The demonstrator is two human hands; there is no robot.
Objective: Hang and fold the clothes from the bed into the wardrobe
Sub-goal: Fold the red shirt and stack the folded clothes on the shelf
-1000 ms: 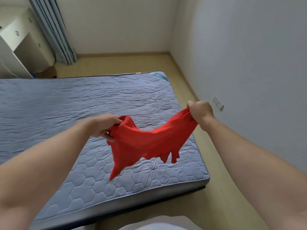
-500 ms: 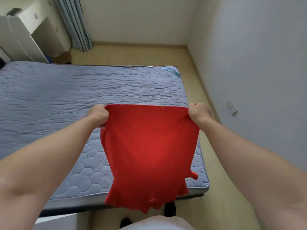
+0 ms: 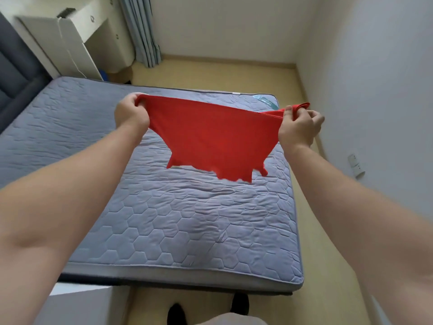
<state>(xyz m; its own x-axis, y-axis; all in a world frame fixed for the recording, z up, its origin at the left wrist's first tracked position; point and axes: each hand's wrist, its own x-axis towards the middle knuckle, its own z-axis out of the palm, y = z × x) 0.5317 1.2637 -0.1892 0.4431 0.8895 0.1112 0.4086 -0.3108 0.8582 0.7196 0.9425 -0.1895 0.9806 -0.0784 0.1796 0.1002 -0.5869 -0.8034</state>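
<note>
Gripping the red garment point(image 3: 215, 137) by its top corners with left hand point(image 3: 131, 113) and right hand point(image 3: 298, 127), both clenched on cloth. Stretched in the air above the bed point(image 3: 187, 219), lower edge hanging free. Could land skewed or bunched if either grip slips while laying it down. Farther back, on the mattress's far corner, a teal label point(image 3: 266, 102), print too small to read.

One wide-angle view is given, worn at head height just before the near edge of the bed point(image 3: 178, 226) and pointed forward and steeply down across it. That near edge is caught close below the lens (shoes point(image 3: 239, 303) show beside it), while the wall point(image 3: 222, 24) beyond the bed's far edge is held well apart.
</note>
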